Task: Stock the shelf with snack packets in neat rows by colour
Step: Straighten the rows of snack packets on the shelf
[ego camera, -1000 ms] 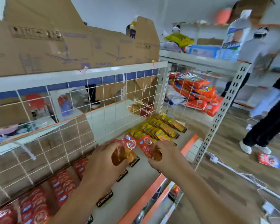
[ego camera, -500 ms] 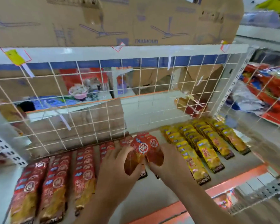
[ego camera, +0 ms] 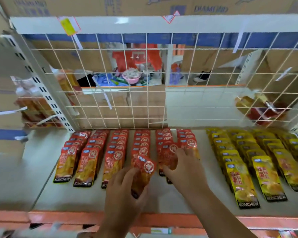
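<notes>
On shelf (ego camera: 41, 186), left grip (ego camera: 126, 191) pinching red packet (ego camera: 145, 169), base hidden, right grip (ego camera: 186, 167) spread over row (ego camera: 167, 140)

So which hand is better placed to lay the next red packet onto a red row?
Likely the left hand: it grips a loose red packet just over the front of the red rows. The right hand rests on packets already placed.

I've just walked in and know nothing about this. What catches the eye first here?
Neat rows of red packets cover the left and middle of the shelf, with yellow packets on the right and a white wire grid behind. In front, the left hand grips a loose red packet, and the right hand rests on the red rows.
</notes>
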Tool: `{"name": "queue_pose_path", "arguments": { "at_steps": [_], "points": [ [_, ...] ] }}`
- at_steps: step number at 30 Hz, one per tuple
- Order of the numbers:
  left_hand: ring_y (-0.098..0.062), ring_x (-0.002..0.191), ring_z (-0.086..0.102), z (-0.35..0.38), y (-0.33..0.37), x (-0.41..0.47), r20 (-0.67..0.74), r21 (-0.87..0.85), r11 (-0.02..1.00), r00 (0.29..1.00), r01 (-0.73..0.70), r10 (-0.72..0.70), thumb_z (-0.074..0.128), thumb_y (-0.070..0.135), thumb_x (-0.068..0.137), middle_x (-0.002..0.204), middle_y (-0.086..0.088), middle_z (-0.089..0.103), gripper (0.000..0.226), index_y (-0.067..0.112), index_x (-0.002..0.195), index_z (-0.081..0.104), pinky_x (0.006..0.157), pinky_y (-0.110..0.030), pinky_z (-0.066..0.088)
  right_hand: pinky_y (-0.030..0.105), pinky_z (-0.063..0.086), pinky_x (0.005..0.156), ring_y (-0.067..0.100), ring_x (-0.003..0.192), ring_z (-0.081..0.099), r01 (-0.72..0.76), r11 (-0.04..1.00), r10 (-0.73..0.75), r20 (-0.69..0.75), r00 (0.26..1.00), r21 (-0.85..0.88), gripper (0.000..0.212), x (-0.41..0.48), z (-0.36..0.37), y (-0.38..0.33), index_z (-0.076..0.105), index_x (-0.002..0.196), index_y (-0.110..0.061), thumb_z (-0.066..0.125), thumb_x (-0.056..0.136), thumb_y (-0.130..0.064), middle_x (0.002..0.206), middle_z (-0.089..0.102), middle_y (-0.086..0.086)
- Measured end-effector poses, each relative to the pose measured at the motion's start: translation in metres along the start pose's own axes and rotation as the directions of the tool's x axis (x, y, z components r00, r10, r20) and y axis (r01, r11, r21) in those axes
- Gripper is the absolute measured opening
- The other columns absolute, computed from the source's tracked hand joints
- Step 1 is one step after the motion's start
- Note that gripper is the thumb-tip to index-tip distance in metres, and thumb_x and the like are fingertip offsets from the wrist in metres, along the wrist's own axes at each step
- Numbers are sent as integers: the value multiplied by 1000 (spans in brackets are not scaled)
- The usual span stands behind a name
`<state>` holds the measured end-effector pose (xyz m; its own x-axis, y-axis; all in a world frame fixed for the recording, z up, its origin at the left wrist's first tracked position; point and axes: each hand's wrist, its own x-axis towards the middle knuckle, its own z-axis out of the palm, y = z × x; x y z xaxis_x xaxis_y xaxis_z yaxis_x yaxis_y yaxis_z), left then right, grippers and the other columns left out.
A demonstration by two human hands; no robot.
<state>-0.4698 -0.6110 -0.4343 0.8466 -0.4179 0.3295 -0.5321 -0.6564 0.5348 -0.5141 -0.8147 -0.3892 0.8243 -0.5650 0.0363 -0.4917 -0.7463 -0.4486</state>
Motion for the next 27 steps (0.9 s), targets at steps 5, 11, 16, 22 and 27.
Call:
{"name": "queue_pose_path", "arguments": {
  "at_steps": [5, 11, 16, 22, 27],
  "points": [
    [-12, 113, 50, 1, 0, -2, -40, -22, 998, 998, -54, 53, 85, 49, 73, 124, 6, 59, 64, 28, 126, 56, 93, -36, 49, 38, 56, 82, 25, 106, 61, -43, 998, 44, 20, 999, -37, 69, 0, 6, -11, 45, 134, -34, 61, 78, -70, 129, 48, 0],
    [0, 113, 37, 1, -2, 0, -71, -42, 997, 996, -61, 58, 68, 59, 77, 123, 8, 58, 57, 28, 123, 58, 92, -33, 45, 38, 55, 80, 26, 106, 60, -79, 993, 83, 38, 996, -87, 66, 2, 11, -23, 45, 129, -31, 63, 79, -71, 127, 47, 1],
    [0, 112, 36, 3, -3, 1, -72, -60, 995, 995, -75, 71, 66, 59, 77, 121, 7, 59, 55, 27, 121, 60, 90, -32, 43, 39, 56, 82, 26, 105, 59, -101, 989, 107, 47, 993, -107, 66, 2, 16, -23, 46, 125, -29, 65, 78, -72, 127, 46, 3],
    [3, 111, 35, 3, -3, 2, -69, -81, 994, 995, -76, 71, 67, 59, 79, 122, 11, 58, 52, 31, 121, 58, 92, -33, 45, 40, 55, 80, 27, 102, 59, -106, 990, 113, 68, 991, -93, 58, 1, 17, -28, 48, 121, -27, 67, 80, -64, 120, 46, 3],
    [1, 111, 38, 3, -2, 1, -59, -98, 993, 996, -67, 62, 66, 61, 80, 123, 14, 55, 51, 34, 122, 56, 93, -33, 44, 42, 55, 83, 28, 105, 59, -125, 989, 131, 78, 988, -81, 60, 1, 16, -28, 48, 126, -27, 67, 81, -62, 123, 45, 3]
  ]
}}
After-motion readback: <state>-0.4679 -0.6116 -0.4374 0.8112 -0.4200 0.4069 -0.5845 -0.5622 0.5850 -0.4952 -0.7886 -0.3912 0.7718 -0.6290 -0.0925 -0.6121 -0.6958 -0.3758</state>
